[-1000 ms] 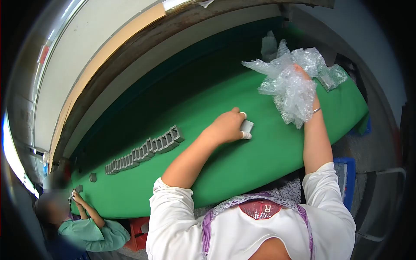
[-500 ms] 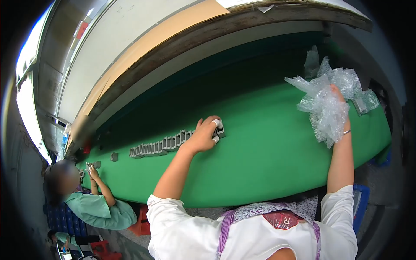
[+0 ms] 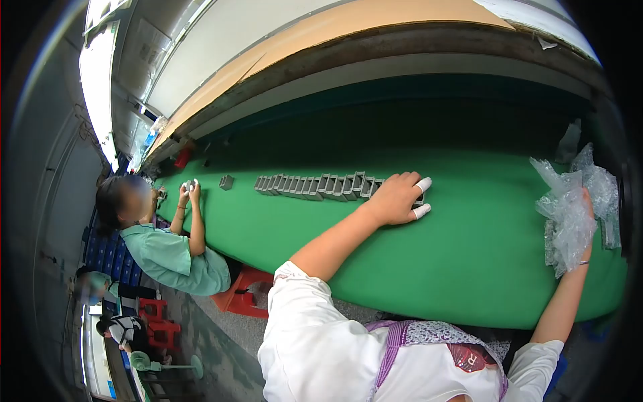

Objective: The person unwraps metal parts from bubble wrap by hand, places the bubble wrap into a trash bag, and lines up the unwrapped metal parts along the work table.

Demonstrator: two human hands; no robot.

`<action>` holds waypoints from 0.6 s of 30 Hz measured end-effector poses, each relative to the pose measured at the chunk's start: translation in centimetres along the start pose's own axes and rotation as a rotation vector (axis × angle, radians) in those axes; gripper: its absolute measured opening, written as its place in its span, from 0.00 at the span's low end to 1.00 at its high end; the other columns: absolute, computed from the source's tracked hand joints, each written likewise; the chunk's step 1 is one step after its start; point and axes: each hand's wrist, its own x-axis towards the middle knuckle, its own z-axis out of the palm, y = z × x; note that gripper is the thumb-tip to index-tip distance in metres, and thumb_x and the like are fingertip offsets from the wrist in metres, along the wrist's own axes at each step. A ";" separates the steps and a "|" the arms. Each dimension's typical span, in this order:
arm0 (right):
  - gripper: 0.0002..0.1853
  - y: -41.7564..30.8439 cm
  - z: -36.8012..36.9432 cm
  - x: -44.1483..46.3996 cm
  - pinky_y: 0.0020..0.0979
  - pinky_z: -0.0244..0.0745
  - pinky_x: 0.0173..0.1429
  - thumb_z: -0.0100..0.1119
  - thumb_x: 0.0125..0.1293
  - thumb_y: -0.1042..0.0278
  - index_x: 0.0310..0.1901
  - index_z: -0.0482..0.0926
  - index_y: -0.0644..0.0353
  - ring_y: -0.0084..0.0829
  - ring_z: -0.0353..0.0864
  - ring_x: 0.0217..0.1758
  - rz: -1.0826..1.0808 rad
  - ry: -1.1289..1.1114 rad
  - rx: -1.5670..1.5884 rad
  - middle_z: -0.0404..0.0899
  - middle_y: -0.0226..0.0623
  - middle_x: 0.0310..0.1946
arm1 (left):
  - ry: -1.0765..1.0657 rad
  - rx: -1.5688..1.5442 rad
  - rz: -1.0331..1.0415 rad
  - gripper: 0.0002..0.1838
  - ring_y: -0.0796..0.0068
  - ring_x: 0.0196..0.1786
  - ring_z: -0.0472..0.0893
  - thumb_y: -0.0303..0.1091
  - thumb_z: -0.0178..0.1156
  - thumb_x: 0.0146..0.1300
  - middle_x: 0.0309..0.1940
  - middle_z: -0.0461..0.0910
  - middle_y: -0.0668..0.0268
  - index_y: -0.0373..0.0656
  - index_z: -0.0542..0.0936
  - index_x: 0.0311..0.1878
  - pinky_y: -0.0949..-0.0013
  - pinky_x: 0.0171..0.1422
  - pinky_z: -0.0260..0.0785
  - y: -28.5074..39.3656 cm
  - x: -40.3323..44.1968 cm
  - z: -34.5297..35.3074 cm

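Observation:
A row of grey hollow rectangular blocks (image 3: 306,187) lies across the green table. My left hand (image 3: 396,199) is at the row's right end, palm down, with white finger covers on two fingertips. Its thumb and finger bracket the last grey block, which the hand partly hides. Far to the right, my right hand (image 3: 587,202) is in among crumpled clear bubble wrap (image 3: 568,224). The wrap hangs over the hand and wrist and covers most of the fingers; the hand appears closed on it.
More bubble wrap (image 3: 606,191) lies beyond my right hand. One grey block (image 3: 226,181) stands apart, left of the row. A co-worker (image 3: 177,258) in a green top sits at left, holding a small part. A wooden-edged shelf (image 3: 402,43) overhangs the table's back.
The view has turned left, so the table and both hands sit farther right in the picture. My left hand stays at the row's end and my right hand stays in the bubble wrap.

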 end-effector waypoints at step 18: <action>0.11 1.2 2.8 1.1 0.21 0.68 0.40 0.47 0.74 0.57 0.41 0.75 0.53 0.17 0.71 0.34 -0.092 0.092 -0.113 0.73 0.22 0.32 | 0.084 0.203 -0.157 0.52 0.47 0.65 0.63 0.72 0.54 0.52 0.61 0.65 0.49 0.40 0.59 0.70 0.45 0.72 0.48 -10.0 -9.6 -5.6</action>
